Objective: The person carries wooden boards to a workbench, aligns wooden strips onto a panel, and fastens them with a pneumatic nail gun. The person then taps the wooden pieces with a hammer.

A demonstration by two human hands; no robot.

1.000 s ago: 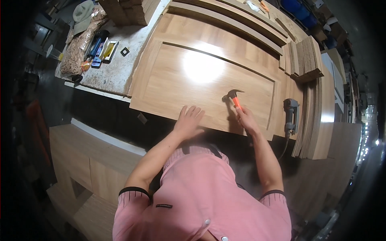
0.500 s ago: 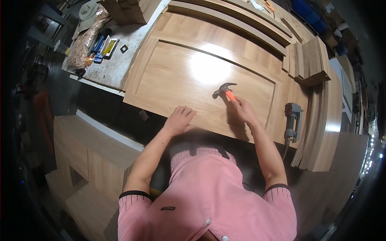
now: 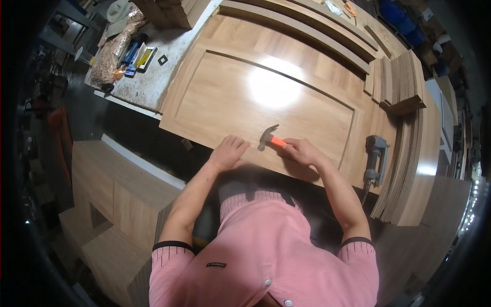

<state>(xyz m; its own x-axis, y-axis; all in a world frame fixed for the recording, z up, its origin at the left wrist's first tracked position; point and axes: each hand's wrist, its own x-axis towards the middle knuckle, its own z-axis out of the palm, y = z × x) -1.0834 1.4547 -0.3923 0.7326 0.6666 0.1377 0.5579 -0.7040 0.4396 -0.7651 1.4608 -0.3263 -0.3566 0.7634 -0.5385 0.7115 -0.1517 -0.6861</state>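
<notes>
A large light-wood door panel [image 3: 286, 97] with a recessed middle lies flat on the bench in front of me. My right hand [image 3: 302, 152] grips the orange handle of a claw hammer [image 3: 268, 137], whose dark head sits just above the panel's near rail. My left hand [image 3: 228, 152] rests flat on the near edge of the panel, fingers spread, a short way left of the hammer head. Whether a nail stands between them is too small to tell.
A power nail gun [image 3: 376, 158] lies on the panel's right end, its cord hanging off the edge. Stacked wooden boards [image 3: 404, 87] sit at the right. Small tools and a bag [image 3: 123, 51] crowd the stone-topped bench at upper left. Wooden cabinets [image 3: 112, 204] stand below left.
The hammer head has shifted left along the near rail, closer to my left hand. My left hand stays flat on the panel's edge.
</notes>
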